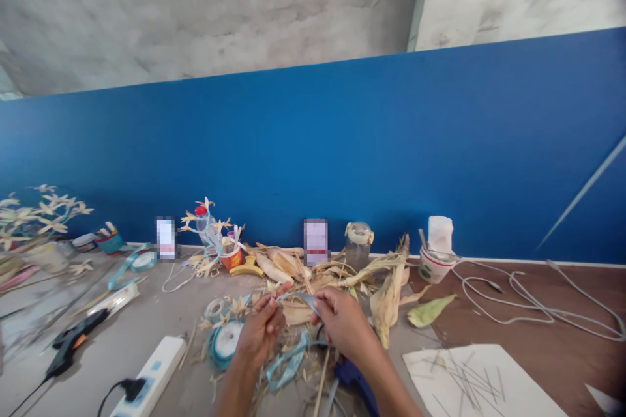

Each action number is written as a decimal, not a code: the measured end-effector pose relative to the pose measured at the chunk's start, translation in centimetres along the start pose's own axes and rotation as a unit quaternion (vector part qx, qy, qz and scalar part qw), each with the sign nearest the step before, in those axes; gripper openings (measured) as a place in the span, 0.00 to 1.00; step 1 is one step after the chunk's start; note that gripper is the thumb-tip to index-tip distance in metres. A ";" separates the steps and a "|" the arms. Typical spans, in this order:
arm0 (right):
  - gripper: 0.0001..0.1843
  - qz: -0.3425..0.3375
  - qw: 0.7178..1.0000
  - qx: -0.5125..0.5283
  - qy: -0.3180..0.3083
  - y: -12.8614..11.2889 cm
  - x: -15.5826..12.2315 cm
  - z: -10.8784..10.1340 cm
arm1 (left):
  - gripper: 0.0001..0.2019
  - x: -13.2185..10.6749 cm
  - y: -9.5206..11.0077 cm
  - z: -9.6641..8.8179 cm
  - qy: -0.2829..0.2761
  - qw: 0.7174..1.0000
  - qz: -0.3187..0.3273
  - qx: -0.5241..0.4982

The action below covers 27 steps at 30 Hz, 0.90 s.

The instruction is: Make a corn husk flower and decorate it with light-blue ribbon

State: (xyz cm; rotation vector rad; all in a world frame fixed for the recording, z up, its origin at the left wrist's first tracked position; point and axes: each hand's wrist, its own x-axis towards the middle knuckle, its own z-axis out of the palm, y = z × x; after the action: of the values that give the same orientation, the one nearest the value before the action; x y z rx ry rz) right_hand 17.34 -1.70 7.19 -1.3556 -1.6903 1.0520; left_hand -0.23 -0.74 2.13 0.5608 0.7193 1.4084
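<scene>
A light blue ribbon (299, 298) stretches between my two hands over the table. My left hand (261, 329) pinches one end, with a thin stem-like piece, hard to make out, near its fingertips. The ribbon's other side is gripped between the thumb and fingers of my right hand (342, 319). Dry corn husks (293, 267) lie just beyond both hands. Beside my left wrist is a ribbon spool (227, 341), and a loose ribbon length (288, 365) lies between my forearms. A dark blue tool (353, 378), partly hidden, rests under my right forearm.
A white power strip (155, 371) and a black glue gun (73, 342) lie at left. Husk flowers (208, 234) stand by a red cup (231, 258). Behind are a phone (315, 241) and a jar (358, 249). At right are cables (528, 313) and paper (440, 391) with wires.
</scene>
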 end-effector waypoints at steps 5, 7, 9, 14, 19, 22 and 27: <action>0.10 0.052 0.997 0.052 0.004 0.7 0.7 0.4 | 0.09 -0.4 0.3 0.3 -0.026 0.999 0.022 -0.003; 0.10 0.058 0.996 0.064 0.005 0.7 0.8 0.5 | 0.08 -0.5 0.2 0.3 -0.033 0.999 0.026 -0.001; 0.10 0.055 0.996 0.071 0.006 0.7 0.9 0.6 | 0.08 -0.4 0.1 0.2 -0.036 0.999 0.023 0.004; 0.09 0.068 0.993 0.095 -0.022 0.3 0.7 1.0 | 0.09 -0.1 -0.6 -0.1 -0.029 0.999 0.013 0.027; 0.09 0.064 0.989 0.106 -0.086 0.1 0.2 1.4 | 0.11 0.3 -0.7 -0.6 -0.006 0.999 0.029 0.022; 0.10 0.029 0.995 0.022 -0.088 -0.2 0.1 1.3 | 0.11 0.4 -0.7 -0.8 0.003 0.999 0.036 0.019; 0.18 -0.035 0.994 -0.083 0.060 -0.4 0.8 1.5 | 0.12 0.6 -1.1 -1.2 -0.013 0.998 0.027 0.057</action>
State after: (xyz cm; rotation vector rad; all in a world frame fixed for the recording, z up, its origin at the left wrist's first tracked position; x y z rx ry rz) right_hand 15.66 -1.23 6.94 -1.4227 -1.7529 0.7892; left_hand -0.37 -0.30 0.41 0.6903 0.7721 1.4137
